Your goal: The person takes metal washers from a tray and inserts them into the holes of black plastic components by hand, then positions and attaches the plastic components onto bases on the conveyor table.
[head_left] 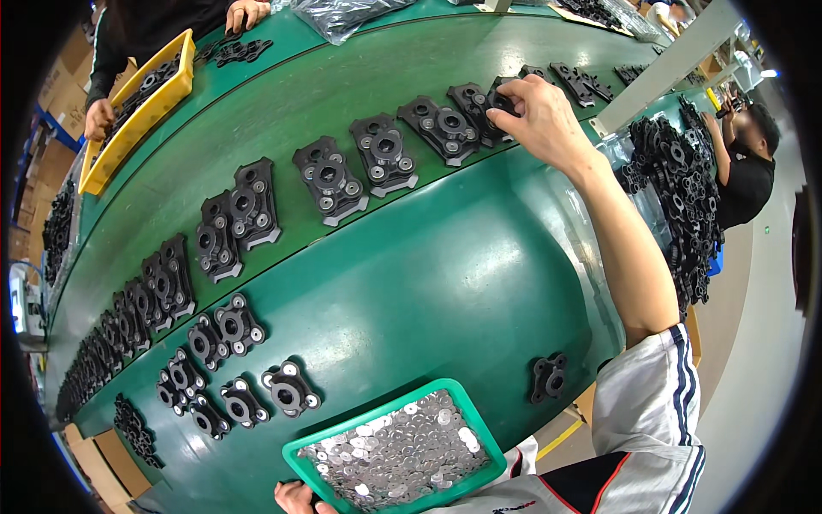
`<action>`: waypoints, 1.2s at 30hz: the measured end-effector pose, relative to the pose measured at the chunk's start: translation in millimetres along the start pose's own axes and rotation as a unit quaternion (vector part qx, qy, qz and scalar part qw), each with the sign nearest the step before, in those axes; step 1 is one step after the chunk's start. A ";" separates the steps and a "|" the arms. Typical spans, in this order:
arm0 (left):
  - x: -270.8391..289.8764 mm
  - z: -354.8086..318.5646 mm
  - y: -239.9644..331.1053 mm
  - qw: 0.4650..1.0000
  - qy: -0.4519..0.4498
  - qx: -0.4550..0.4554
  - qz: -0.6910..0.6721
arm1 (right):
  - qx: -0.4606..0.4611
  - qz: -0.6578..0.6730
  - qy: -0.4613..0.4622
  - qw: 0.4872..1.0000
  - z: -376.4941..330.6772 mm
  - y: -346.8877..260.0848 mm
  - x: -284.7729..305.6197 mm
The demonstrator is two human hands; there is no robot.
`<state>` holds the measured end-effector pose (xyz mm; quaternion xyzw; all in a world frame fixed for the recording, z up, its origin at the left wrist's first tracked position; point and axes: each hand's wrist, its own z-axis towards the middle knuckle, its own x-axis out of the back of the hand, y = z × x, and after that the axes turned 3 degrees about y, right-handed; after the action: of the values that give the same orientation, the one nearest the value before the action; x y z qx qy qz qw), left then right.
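Note:
My right hand [539, 116] reaches out to the far right part of the green belt. Its thumb and fingers close round a black four-lobed plastic part [503, 96] at the row of assemblies; the fingers partly hide it. Nearest on its left is a black bracket assembly [451, 124] with a round ring and silver washers. My left hand [295, 497] is at the lower edge, fingers curled beside the corner of a green tray [467, 398]. What it grips, if anything, is hidden. Flat silver washers [394, 454] fill the tray.
Several black four-lobed parts [291, 388] lie on the near green table [411, 283], left of the tray; one more part [548, 377] lies right. Black assemblies [330, 176] line the belt. A post [668, 68] stands right. Across the belt, a person's hand [100, 118] touches a yellow bin [137, 111].

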<state>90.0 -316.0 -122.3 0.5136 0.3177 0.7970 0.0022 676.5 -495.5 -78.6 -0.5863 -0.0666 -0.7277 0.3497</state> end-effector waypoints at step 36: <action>-2.3 6.2 12.1 1.000 0.003 0.019 -0.001 | 0.077 0.019 -0.026 0.996 17.1 16.2 -13.9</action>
<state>100.1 -323.3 -116.3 0.5108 0.3334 0.7924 -0.0081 700.7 -492.9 -91.0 -0.5776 -0.1208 -0.6979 0.4058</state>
